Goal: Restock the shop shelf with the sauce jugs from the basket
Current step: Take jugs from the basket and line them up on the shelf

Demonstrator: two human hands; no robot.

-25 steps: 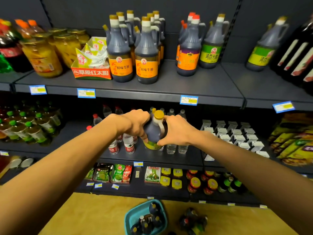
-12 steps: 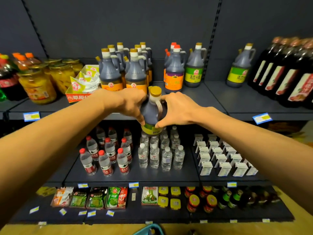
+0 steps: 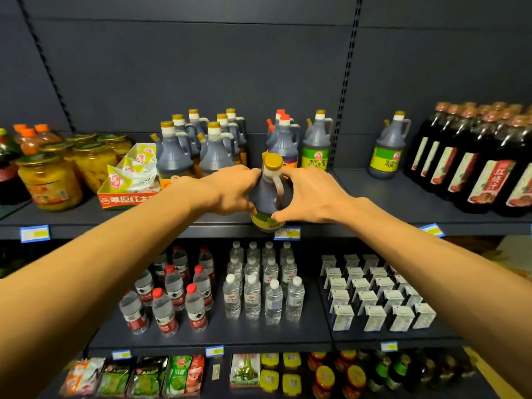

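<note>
Both arms were stretched fwd and up from the bottom corners, bare forearms converging toward mid-frame. L hand (image 3: pixel 230 191) was seen back-up, knuckles toward the cam, fingers curled round the left side of a sauce jug (image 3: pixel 267 203), thumb low near its label. R hand (image 3: pixel 311 194) mirrored it on the other side, fingers wrapped behind the jug by its handle, thumb tip pressed near the label edge. Wrists were about level w/ each other, roughly straight. Fingertips on the far side were hidden.
</note>
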